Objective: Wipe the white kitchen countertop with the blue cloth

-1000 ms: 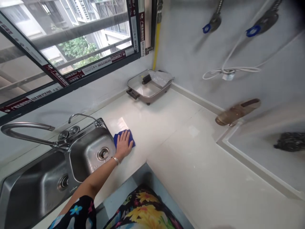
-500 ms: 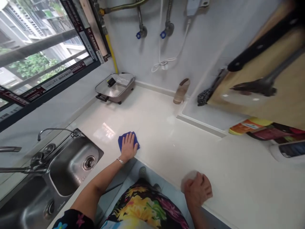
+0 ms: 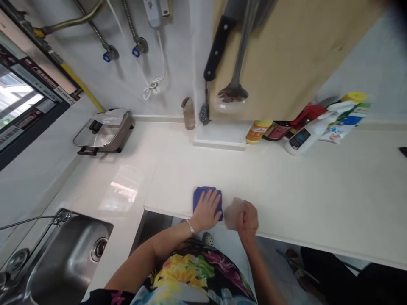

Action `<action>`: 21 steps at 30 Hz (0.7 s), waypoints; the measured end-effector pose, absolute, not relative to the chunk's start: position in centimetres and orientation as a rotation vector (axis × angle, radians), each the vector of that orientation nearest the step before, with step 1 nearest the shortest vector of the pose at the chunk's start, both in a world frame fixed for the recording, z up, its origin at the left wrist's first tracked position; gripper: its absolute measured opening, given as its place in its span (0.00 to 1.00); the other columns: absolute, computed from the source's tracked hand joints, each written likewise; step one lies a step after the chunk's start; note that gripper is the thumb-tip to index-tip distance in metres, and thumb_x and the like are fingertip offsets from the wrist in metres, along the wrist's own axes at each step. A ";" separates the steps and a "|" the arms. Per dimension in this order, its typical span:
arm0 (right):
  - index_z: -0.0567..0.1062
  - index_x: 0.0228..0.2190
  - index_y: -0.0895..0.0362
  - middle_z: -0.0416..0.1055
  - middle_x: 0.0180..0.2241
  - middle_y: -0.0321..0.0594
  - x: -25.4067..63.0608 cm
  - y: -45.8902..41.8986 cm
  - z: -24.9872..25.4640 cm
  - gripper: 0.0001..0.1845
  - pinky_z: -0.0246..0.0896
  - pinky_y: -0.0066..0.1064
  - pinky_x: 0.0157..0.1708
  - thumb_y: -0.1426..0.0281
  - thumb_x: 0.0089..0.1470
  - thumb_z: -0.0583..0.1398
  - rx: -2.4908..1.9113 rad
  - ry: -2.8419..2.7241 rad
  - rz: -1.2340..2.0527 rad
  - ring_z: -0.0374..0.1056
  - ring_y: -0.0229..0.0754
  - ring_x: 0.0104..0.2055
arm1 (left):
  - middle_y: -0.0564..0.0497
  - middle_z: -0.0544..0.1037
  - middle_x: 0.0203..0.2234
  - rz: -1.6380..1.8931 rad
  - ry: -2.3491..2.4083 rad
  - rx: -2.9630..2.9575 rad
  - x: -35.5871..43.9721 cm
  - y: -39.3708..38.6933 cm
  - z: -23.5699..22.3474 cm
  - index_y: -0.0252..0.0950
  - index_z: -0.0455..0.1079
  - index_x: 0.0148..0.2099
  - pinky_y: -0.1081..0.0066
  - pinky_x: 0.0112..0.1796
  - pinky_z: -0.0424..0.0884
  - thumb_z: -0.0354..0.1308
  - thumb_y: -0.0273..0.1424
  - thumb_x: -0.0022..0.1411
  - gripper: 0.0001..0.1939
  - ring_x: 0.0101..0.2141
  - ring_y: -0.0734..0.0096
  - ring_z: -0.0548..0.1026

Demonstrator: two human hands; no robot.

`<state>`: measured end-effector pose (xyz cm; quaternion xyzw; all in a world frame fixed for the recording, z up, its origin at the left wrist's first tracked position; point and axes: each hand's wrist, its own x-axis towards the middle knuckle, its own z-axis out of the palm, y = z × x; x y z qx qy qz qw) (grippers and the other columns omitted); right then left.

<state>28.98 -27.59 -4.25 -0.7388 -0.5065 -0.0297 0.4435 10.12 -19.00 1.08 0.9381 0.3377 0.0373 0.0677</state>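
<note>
My left hand (image 3: 206, 212) lies flat with fingers spread on a folded blue cloth (image 3: 199, 195), close to the front edge of the white countertop (image 3: 178, 169). A metal bracelet (image 3: 190, 228) circles that wrist. Just right of the cloth, my right hand (image 3: 249, 220) is closed, its fingers curled around a pale, see-through thing (image 3: 233, 213) whose kind I cannot make out. This thing is held upright near the counter edge, apart from the cloth.
At the left are a steel sink (image 3: 70, 254) and a lidded electric pan (image 3: 103, 131). A brown-tinted bottle (image 3: 188, 113) stands by the wall. Farther right are a white spray bottle (image 3: 300, 140) and several condiment bottles. A knife (image 3: 218, 51) and ladle (image 3: 233, 91) hang before a wooden board (image 3: 286, 63).
My left hand and the blue cloth have moved right along the counter edge. My right hand has come nearer to them. The view has turned to the right.
</note>
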 end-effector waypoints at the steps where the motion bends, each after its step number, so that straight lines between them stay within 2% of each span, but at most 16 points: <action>1: 0.67 0.56 0.62 0.71 0.50 0.54 30.5 -28.3 -4.4 0.23 0.65 0.47 0.52 0.70 0.60 0.51 -1.862 -1.240 -0.094 0.67 0.51 0.53 | 0.42 0.45 0.73 0.104 0.940 2.839 11.5 -19.5 1.1 0.32 0.44 0.75 0.47 0.68 0.37 0.41 0.46 0.72 0.37 0.72 0.51 0.42; 5: 0.72 0.52 0.62 0.72 0.51 0.54 34.6 -31.0 -4.6 0.21 0.65 0.47 0.52 0.73 0.58 0.53 -2.019 -1.217 -0.250 0.68 0.53 0.53 | 0.42 0.47 0.73 0.096 0.682 2.866 15.9 -20.9 1.2 0.33 0.46 0.74 0.49 0.69 0.37 0.39 0.46 0.72 0.36 0.72 0.53 0.43; 10: 0.74 0.48 0.59 0.74 0.50 0.50 34.4 -31.6 -4.4 0.20 0.64 0.45 0.51 0.77 0.55 0.54 -2.097 -1.209 -0.336 0.69 0.51 0.52 | 0.41 0.48 0.73 0.125 0.588 2.884 18.0 -21.3 1.7 0.32 0.47 0.74 0.49 0.69 0.36 0.41 0.46 0.72 0.35 0.72 0.54 0.42; 16: 0.73 0.48 0.59 0.74 0.51 0.50 34.3 -31.5 -4.2 0.20 0.63 0.44 0.50 0.77 0.52 0.55 -2.124 -1.212 -0.336 0.69 0.51 0.52 | 0.43 0.50 0.72 0.086 0.558 2.872 16.8 -21.1 1.9 0.32 0.48 0.74 0.52 0.69 0.39 0.42 0.46 0.72 0.35 0.72 0.56 0.42; 21: 0.74 0.47 0.60 0.74 0.50 0.50 34.4 -31.5 -4.2 0.20 0.62 0.43 0.50 0.77 0.53 0.55 -2.139 -1.200 -0.321 0.69 0.51 0.51 | 0.45 0.49 0.73 -0.015 0.460 2.820 12.4 -20.1 2.4 0.36 0.46 0.74 0.52 0.69 0.41 0.46 0.49 0.70 0.38 0.72 0.57 0.43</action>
